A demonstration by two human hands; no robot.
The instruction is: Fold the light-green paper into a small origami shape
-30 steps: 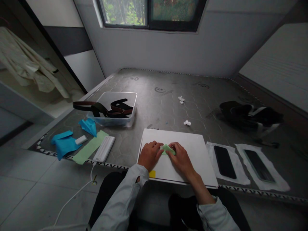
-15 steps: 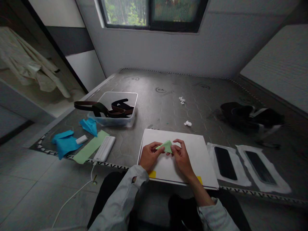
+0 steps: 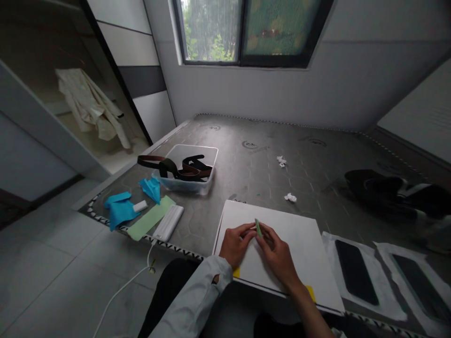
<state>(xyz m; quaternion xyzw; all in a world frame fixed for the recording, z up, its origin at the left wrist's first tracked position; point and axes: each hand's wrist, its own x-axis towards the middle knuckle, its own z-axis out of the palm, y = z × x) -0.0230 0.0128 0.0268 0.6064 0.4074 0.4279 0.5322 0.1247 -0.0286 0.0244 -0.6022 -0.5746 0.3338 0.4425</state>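
Note:
Between the fingertips of both hands is a small folded piece of green paper (image 3: 258,228), seen nearly edge-on. My left hand (image 3: 237,245) pinches it from the left, and my right hand (image 3: 277,256) grips it from the right, fingers curled. Both hands are over a white flat box (image 3: 303,234) with yellow patches on its near edge. Some of the paper is hidden by the fingers.
To the left are a clear plastic bin (image 3: 197,186) with dark belts (image 3: 186,171), blue paper (image 3: 121,213), a green paper strip (image 3: 150,220) and a white power strip (image 3: 168,224). Right of the box lies a dark phone (image 3: 355,270). White crumpled bits (image 3: 290,197) lie behind.
The green paper has turned from showing a flat triangular face to nearly edge-on. My hands have come closer together around it. The camera view has shifted, so the scene sits lower and further right.

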